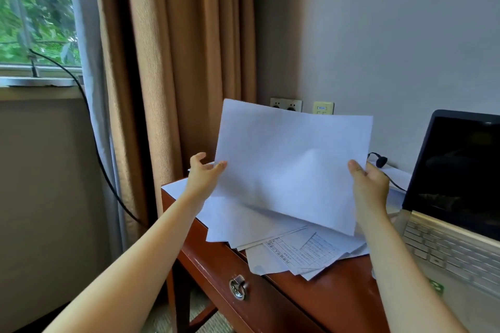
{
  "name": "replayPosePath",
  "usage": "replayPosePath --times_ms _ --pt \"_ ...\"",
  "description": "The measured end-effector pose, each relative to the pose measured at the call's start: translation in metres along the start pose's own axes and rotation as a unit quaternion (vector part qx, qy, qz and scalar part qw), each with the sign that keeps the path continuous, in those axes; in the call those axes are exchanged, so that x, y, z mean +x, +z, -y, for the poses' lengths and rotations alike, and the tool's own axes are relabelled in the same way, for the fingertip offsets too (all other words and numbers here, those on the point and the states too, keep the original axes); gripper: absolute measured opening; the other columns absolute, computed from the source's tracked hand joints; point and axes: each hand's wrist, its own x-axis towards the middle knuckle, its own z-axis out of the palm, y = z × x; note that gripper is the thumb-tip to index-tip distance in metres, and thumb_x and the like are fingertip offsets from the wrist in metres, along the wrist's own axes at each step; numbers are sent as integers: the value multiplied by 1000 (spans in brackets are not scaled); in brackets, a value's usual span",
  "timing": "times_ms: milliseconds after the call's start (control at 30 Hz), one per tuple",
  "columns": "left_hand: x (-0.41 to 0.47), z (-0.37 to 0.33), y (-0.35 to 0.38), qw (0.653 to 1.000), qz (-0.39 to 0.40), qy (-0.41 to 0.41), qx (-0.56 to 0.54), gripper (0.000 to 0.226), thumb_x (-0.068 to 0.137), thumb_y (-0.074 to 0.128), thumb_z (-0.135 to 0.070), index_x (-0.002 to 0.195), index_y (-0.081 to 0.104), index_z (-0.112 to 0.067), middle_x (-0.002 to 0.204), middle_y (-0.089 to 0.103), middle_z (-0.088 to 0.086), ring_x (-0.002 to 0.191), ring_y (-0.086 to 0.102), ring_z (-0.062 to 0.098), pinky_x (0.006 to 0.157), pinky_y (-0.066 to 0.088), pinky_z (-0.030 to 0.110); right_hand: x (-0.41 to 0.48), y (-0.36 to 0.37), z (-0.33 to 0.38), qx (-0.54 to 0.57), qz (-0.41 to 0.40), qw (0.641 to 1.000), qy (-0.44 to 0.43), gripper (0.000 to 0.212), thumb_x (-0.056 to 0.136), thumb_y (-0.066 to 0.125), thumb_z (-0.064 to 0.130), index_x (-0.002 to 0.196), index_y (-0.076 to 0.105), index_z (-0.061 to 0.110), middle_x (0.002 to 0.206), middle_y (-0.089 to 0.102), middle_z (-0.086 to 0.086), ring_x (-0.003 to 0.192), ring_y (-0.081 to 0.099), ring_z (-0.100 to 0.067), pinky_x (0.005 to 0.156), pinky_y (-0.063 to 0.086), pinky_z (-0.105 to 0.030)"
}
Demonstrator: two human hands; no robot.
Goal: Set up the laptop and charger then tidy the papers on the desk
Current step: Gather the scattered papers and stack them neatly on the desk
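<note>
Right hand point(369, 181) pinches the right edge of a blank white sheet point(292, 159), thumb on the near face, other fingers hidden behind it. Sheet is raised near upright above the desk point(332, 289), with its lower edge just over the loose papers point(284, 246). Left hand point(204, 173) is at the sheet's left edge with fingers spread and uncurled (can't tell if it touches). The papers lie fanned and overlapping on the desk's left part, some overhanging the front edge, one a printed form. Laptop point(454, 211) is open at the right with a dark screen. Black charger cable point(395, 184) runs behind the right hand beside the laptop. Wall sockets point(286, 105) are above the sheet, curtain point(176, 62) to the left.
</note>
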Motion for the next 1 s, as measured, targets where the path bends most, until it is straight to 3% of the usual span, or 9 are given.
replayPosePath --times_ms 100,233,400,500,600,667,733,867,1000 --pt "6 6 -5 997 -26 -78 4 70 90 59 -30 145 21 -9 135 46 14 119 50 28 86 39 32 -7 15 -8 53 -44 994 82 13 91 51 10 93 64 7 78 58 -2 79 50 -20 72 40 -29" --pt "-2 15 -3 983 58 -174 -26 58 93 50 -43 136 35 -8 127 52 14 98 55 26 83 43 36 -25 35 -14 115 -50 971 202 20 87 45 -5 76 55 8 78 54 -6 65 50 -19 47 44 -22" --pt "-7 16 4 977 74 -151 -133 34 98 40 -39 108 50 -9 91 59 10 72 59 23 65 50 31 -45 46 -8 140 96 943 288 19 82 45 -12 73 52 4 70 54 -10 58 52 -22 35 46 -16" --pt "-3 21 4 988 51 -141 -47 35 93 53 -10 127 48 -2 96 58 15 65 55 18 51 50 25 -50 43 -9 68 225 920 315 14 80 49 -8 75 52 4 69 56 -11 53 60 -21 40 50 -20" --pt "-2 35 -1 988 17 -145 42 42 85 56 2 126 49 0 94 58 18 76 56 26 62 47 30 -46 40 -14 -38 252 921 296 7 77 60 3 80 55 6 80 58 -12 67 61 -24 48 50 -25" --pt "-5 39 -4 985 -1 -145 91 8 81 57 -1 86 56 -8 88 58 15 85 54 29 72 43 32 -40 39 -19 -147 200 944 218 15 78 62 12 90 53 11 90 57 -9 84 57 -27 61 48 -30" --pt "-4 43 -5 983 -3 -139 117 11 74 56 -6 68 47 -8 72 52 10 82 53 31 71 42 32 -35 36 -25 -311 145 933 105 25 82 59 19 102 46 14 97 52 -7 97 49 -29 71 40 -32" --pt "-5 42 0 976 -1 -129 175 16 81 48 -4 94 54 3 96 61 28 94 58 40 65 36 28 -27 28 -36 -385 124 908 110 48 86 56 23 128 39 4 125 49 -12 120 44 -35 92 40 -36" --pt "-9 45 5 979 -28 -102 174 38 88 46 -9 123 38 3 111 56 20 93 54 31 70 38 30 -19 26 -35 -263 142 941 162 14 82 59 13 78 46 9 70 41 -2 70 43 -23 56 29 -26"
